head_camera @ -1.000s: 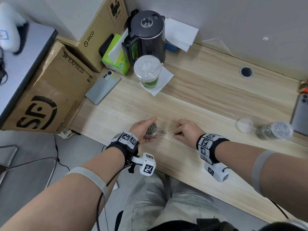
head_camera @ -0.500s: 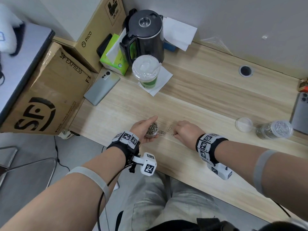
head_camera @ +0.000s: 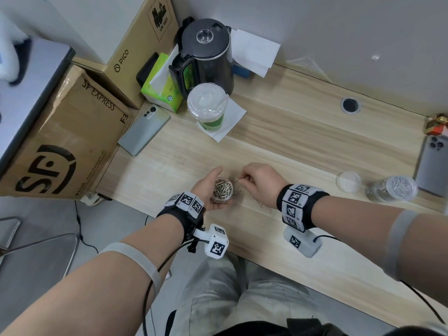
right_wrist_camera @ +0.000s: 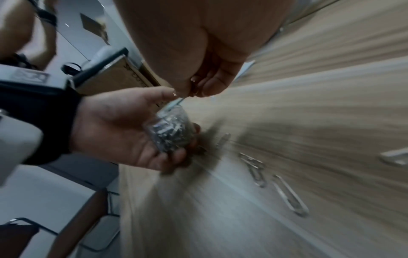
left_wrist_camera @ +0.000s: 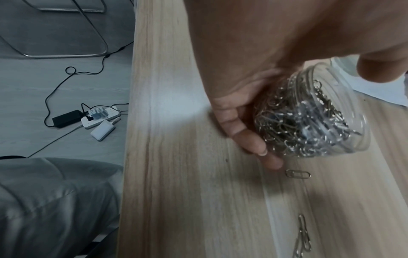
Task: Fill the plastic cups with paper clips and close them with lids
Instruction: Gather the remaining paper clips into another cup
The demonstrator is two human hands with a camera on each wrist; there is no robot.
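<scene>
The left hand (head_camera: 206,187) cradles a small clear plastic cup (head_camera: 222,190) heaped with metal paper clips, its fingers (left_wrist_camera: 253,144) curled round the wall and the thumb up beside the rim, low over the near edge of the pale wooden bench (head_camera: 303,146); the right hand (head_camera: 260,181) has its fingers (right_wrist_camera: 212,85) pinched together on a single thin paper clip (head_camera: 238,179) just beside the cup's open mouth; loose paper clips (right_wrist_camera: 287,195) lie on the bench below the right wrist; well to the right a round clear lid (head_camera: 348,182) lies flat, just beside a second clear cup of clips (head_camera: 392,189) that lies tipped on its side with its lid on; a black electric kettle (head_camera: 206,52) stands at the far edge.
</scene>
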